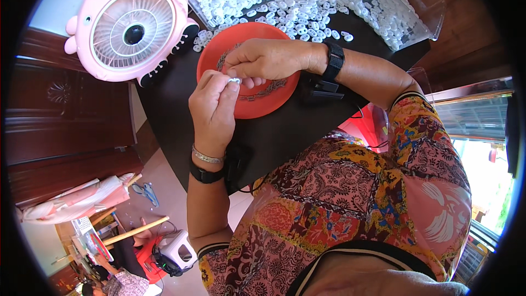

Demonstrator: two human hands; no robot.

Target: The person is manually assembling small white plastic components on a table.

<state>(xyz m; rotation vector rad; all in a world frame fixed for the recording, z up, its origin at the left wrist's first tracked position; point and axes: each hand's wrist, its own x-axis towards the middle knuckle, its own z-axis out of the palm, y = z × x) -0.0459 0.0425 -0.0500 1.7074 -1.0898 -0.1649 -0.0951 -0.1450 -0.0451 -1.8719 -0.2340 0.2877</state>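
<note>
My left hand [211,111] is closed in a pinch on a small white plastic piece [234,80], held above the near left part of a round orange-red plate [253,111]. Over the plate's middle, my right hand [269,59] has its thumb and fingers pressed together close to that piece. Whatever sits between the right fingertips is too small or hidden to name. Many small grey metal pieces [264,92] lie in a ring inside the plate, partly covered by my hands. Beyond the plate, loose white oval pieces with holes [298,24] spread over the dark table [170,118].
Clear plastic bins [433,24] filled with white pieces stand at the far side. A pink fan [134,34] is at the left. Dark devices with cables [327,92] are near my wrists. At lower left are another person [123,284], a red stool [147,257] and blue scissors [147,193].
</note>
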